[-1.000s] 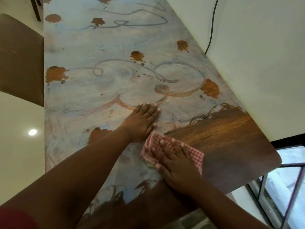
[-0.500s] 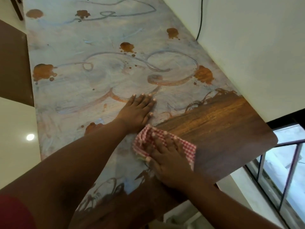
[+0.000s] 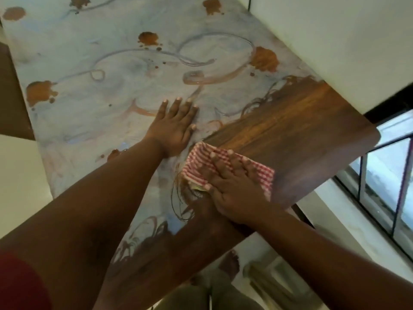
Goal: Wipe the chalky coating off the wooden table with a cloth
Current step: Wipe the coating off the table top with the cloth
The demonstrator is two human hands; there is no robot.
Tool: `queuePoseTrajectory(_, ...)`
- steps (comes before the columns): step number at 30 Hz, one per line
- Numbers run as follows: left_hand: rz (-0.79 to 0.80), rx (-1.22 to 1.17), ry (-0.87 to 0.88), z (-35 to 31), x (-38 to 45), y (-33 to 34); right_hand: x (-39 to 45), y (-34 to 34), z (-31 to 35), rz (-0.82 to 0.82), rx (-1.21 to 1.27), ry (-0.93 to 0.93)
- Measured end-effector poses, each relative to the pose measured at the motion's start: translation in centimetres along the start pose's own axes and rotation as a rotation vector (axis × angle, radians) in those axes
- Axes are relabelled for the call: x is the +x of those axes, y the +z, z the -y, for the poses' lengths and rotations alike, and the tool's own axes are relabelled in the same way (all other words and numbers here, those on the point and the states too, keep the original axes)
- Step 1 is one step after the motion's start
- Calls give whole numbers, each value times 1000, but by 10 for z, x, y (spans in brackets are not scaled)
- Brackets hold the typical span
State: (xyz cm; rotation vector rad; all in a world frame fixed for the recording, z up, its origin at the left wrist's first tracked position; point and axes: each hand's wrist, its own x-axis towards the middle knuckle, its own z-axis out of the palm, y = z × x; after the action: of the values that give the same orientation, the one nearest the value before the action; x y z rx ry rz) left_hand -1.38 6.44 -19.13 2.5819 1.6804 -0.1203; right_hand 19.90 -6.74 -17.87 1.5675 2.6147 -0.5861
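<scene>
1. Two hands are on the wooden bench: the right hand lies flat, fingers straight and slightly spread, pressing the red-checked cloth down; the left hand lies flat with fingers together, bracing on the coated surface just beyond and left of the cloth.
2. The cloth sits near the bench's near right end, right at the border between bare brown wood and the chalky coating.
3. Judged from this, the wiping is mid-stroke and early on: only the right end and a strip along the near edge look clean, while the pale film with its swirls and brown blotches covers most of the bench toward the far left.
4. The next move likely calls for pushing the cloth leftward and farther in, into the coating, with firm even pressure; the bracing hand would have to shift out of the path.
</scene>
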Motion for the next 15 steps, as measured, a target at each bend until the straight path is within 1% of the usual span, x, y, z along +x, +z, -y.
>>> queuePoseTrajectory(4, 6, -27, 2, 1, 1, -2, 5, 8, 48, -6, -26, -102)
queuePoseTrajectory(6, -8, -31, -3, 0, 1, -2, -8, 15, 67, 30, -39, -167)
queuePoseTrajectory(8, -19, -33, -13, 1, 1, -1, -27, 24, 75, 49, -25, -184)
queuePoseTrajectory(10, -28, -46, -13, 2, 1, 2, -44, 31, 69, 58, -7, -162)
queuePoseTrajectory(12, -41, -59, 3, 4, 0, 5, -53, 30, 62, 68, -19, -102)
queuePoseTrajectory(15, -53, -93, 6, 6, -2, 6, -45, 22, 59, 102, -73, 57)
